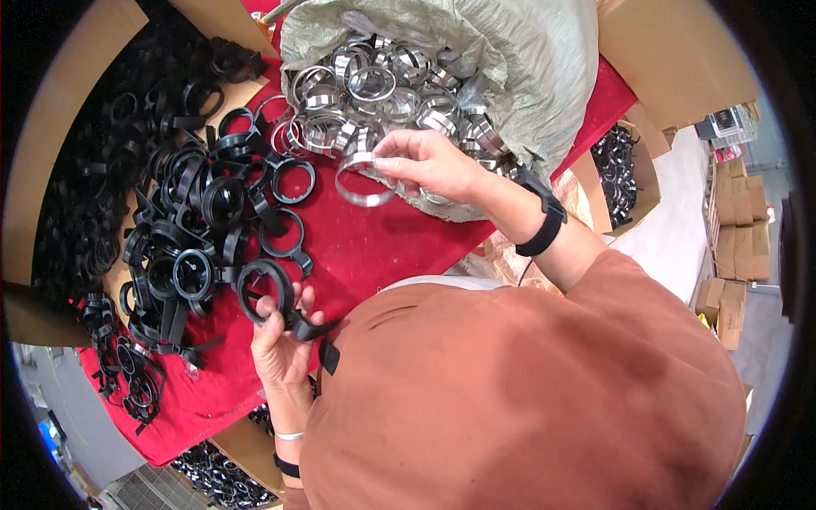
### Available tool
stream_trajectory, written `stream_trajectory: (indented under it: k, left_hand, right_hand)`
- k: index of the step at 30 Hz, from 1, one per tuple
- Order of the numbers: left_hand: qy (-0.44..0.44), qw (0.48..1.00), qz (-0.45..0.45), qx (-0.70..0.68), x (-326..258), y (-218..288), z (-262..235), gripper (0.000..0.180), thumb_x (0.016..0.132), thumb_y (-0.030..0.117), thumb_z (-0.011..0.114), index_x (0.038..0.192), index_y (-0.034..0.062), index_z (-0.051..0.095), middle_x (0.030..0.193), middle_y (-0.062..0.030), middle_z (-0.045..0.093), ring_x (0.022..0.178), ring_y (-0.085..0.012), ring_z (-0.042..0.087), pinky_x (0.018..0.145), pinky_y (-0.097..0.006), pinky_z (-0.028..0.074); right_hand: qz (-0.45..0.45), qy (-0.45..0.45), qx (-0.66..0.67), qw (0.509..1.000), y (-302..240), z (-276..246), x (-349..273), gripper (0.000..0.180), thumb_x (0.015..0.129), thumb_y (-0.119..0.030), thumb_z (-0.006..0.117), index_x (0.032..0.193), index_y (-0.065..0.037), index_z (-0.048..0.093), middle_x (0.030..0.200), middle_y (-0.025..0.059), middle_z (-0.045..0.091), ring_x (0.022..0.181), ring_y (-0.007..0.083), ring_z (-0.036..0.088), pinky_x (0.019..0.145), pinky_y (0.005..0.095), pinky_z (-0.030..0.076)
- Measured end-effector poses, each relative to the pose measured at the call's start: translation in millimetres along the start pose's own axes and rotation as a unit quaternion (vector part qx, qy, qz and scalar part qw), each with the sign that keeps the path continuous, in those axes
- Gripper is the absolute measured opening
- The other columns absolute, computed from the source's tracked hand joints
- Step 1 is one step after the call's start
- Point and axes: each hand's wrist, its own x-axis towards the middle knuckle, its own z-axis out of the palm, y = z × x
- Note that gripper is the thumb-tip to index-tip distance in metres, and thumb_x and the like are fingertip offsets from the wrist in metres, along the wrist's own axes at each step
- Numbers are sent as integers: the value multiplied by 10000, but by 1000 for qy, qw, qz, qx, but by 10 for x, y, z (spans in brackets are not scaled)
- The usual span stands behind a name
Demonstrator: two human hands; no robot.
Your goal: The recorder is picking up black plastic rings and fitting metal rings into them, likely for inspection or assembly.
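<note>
My left hand [285,344] is closed around a black plastic ring with a handle [265,289], held over the table's near part. Between the thumb and fingers of my right hand [433,161] is a shiny metal ring [364,183], held at the near edge of a heap of similar metal rings [371,83]. The heap lies in an open pale woven sack [544,76]. To the left of my hands spreads a loose pile of black plastic rings [191,272]. The two held rings are apart from each other.
A red cloth [348,255] covers the table. At the far left, a large cardboard box [64,81] is full of black parts. Another cardboard box [650,174] with dark parts stands right of the table, and one more [246,446] sits below its near edge.
</note>
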Motion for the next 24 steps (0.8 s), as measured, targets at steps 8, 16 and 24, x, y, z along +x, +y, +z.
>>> stream_trajectory:
  k: [8, 16, 24]
  left_hand:
    - [98, 977, -2, 187, 81, -103, 182, 339, 875, 171, 578, 1153, -7, 503, 1065, -192, 589, 857, -222, 611, 633, -333, 543]
    - [44, 991, -8, 128, 110, 8, 290, 516, 966, 410, 300, 1342, 57, 300, 1181, -216, 514, 898, -305, 602, 735, -420, 517]
    - [56, 975, -5, 215, 156, -11, 307, 496, 971, 369, 295, 1409, 151, 213, 1211, -239, 508, 871, -311, 618, 700, -386, 541]
  right_hand:
    - [-15, -34, -367, 929, 760, 177, 251, 326, 815, -245, 600, 1016, 11, 625, 752, 186, 607, 729, 336, 608, 720, 397, 482]
    - [-81, -158, -559, 810, 355, 382, 140, 699, 664, -259, 743, 1246, -13, 444, 1144, 203, 446, 1072, 334, 448, 842, 425, 448]
    - [-177, -104, -560, 803, 238, 486, 127, 553, 592, -186, 716, 1053, 64, 541, 992, 212, 530, 906, 365, 530, 795, 424, 467]
